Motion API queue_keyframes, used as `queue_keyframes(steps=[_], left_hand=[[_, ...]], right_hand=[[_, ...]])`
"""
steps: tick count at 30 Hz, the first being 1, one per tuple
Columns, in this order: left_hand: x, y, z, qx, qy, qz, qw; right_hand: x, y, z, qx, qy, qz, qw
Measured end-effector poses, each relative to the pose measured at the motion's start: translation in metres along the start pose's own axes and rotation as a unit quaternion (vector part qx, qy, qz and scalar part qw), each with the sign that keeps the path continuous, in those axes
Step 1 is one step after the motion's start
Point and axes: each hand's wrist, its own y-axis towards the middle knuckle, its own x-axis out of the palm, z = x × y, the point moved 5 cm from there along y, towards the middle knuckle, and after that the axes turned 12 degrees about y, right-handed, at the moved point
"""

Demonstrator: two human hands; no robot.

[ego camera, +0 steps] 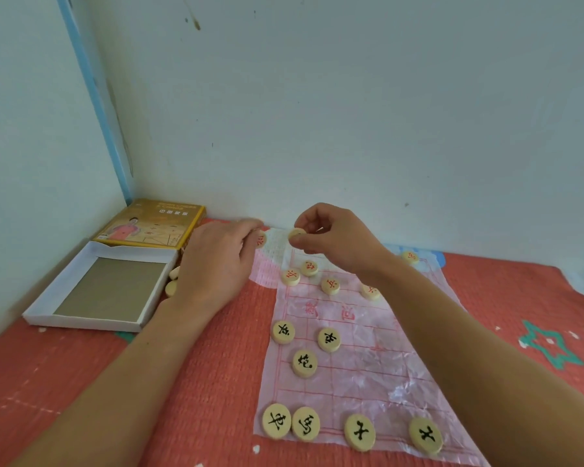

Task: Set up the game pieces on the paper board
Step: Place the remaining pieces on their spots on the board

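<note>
Red quilted surface [199,382] w/ thin paper board [361,369], wrinkled, unsecured. Left hand [216,261] pinches red-marked piece [260,238]; right hand [331,237] pinches another piece [296,233], both above far edge. Risk: forearm drag shifts paper, displacing the black pieces [304,363] set near; soft bedding may tilt discs.

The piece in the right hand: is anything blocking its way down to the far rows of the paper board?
Nothing visible does. The right hand holds a piece above the far edge of the paper board. The left hand, pinching a red-marked piece, is off to the side. Red pieces already lie nearer on the board, with free space around them.
</note>
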Motion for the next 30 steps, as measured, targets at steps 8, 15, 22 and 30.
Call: queue_keyframes(steps=[8,15,22,30], left_hand=[[-0.005,-0.011,0.029,0.063,-0.210,-0.006,0.976],[-0.004,-0.016,0.038,0.074,-0.265,-0.038,0.961],[-0.004,-0.022,0.049,0.118,-0.256,-0.072,0.957],[-0.009,-0.029,0.060,0.175,-0.252,-0.079,0.949]], right_hand=[[-0.029,-0.036,0.001,0.052,0.065,-0.013,0.996],[-0.044,-0.060,0.006,0.092,0.102,-0.014,0.990],[-0.051,-0.089,0.008,0.101,0.011,-0.067,0.993],[-0.059,-0.124,0.011,0.130,-0.051,-0.111,0.984]])
